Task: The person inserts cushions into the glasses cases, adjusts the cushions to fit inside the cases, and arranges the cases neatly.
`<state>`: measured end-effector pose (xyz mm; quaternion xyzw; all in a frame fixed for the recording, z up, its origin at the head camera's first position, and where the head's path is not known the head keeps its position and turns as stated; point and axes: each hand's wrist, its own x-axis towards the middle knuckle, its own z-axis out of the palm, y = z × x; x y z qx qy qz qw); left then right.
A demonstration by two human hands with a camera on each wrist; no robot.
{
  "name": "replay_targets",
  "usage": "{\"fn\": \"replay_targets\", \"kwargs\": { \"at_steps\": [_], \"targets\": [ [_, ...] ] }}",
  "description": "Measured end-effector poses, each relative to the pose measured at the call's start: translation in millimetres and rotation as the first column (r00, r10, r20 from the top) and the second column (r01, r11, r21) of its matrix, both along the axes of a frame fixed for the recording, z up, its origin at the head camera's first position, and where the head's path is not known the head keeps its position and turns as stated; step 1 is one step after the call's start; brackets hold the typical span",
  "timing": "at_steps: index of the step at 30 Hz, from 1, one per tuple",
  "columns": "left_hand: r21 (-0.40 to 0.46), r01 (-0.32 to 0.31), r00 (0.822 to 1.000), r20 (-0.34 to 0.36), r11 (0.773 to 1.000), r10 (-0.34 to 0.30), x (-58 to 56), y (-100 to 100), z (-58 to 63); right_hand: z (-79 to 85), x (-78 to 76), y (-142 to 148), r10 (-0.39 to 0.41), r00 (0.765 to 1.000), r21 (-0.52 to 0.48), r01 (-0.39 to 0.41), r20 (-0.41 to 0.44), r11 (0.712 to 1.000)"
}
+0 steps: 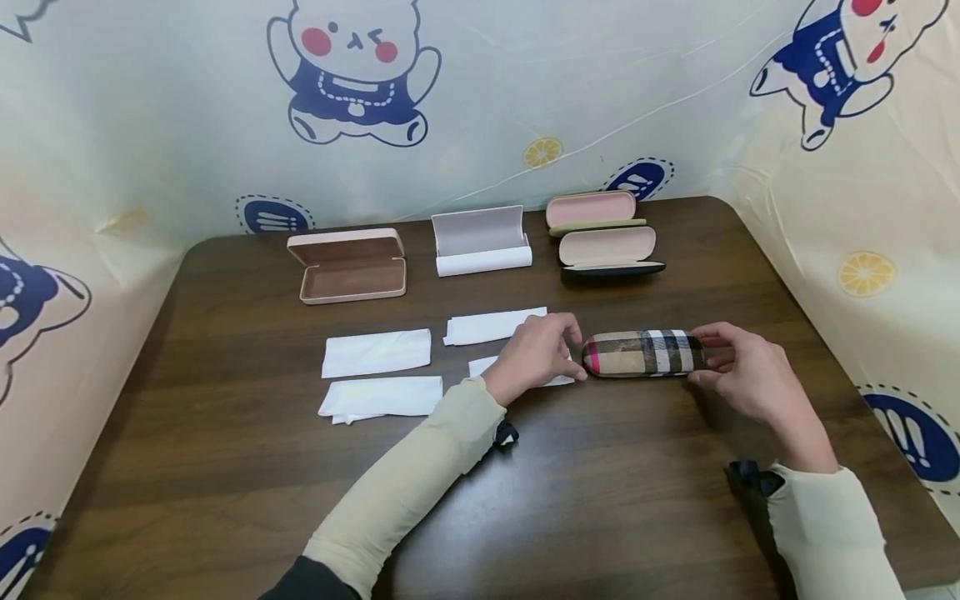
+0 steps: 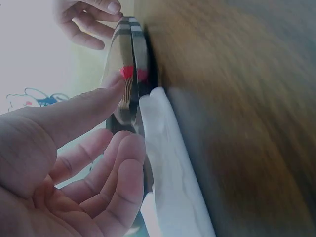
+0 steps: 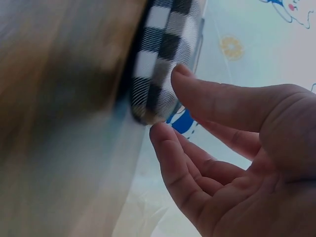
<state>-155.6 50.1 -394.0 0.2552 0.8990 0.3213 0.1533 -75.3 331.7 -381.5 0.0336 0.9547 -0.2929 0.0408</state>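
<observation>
A closed plaid glasses case [image 1: 643, 353] in tan, black and white with a pink stripe lies flat on the table. My left hand [image 1: 534, 354] is at its left end, over a white folded cloth [image 1: 480, 365], thumb and fingers spread apart. In the left wrist view, the thumb overlaps the pink stripe of the case [image 2: 129, 59]; contact is unclear. At the opposite end, my right hand [image 1: 750, 379] has its thumb and fingers about the rounded tip. In the right wrist view, a gap separates thumb and fingers beside the checked case [image 3: 165, 54].
Along the back stand opened glasses cases: a brown one [image 1: 352, 282], a white one [image 1: 483, 260], a green-edged one [image 1: 592, 212] and a black one [image 1: 609, 247]. More folded white cloths [image 1: 377, 353] lie left of centre on the wooden table [image 1: 225, 467]. A printed curtain surrounds the table.
</observation>
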Motion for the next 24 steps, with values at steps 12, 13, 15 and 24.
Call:
{"fn": "replay_targets", "kwargs": {
  "at_steps": [12,13,15,24],
  "targets": [
    [-0.058,-0.070,0.997,-0.011,0.996,0.070,-0.8,-52.8,8.4,12.5,-6.4,-36.1,0.048,0.997,0.013,-0.048,-0.052,0.999],
    [-0.068,-0.080,0.997,-0.013,0.994,0.079,-0.3,-58.1,9.0,12.6,-8.0,-41.2,0.063,0.997,0.013,-0.062,-0.050,0.998],
    [-0.081,-0.092,0.996,-0.022,0.992,0.091,1.0,-67.6,9.8,12.5,-11.0,-51.1,0.095,0.995,0.008,-0.094,-0.045,0.996],
    [-0.090,-0.161,0.987,-0.036,0.983,0.158,6.7,-99.9,8.9,11.1,-23.4,-89.2,0.204,0.977,-0.002,-0.205,-0.060,0.979]
  ]
}}
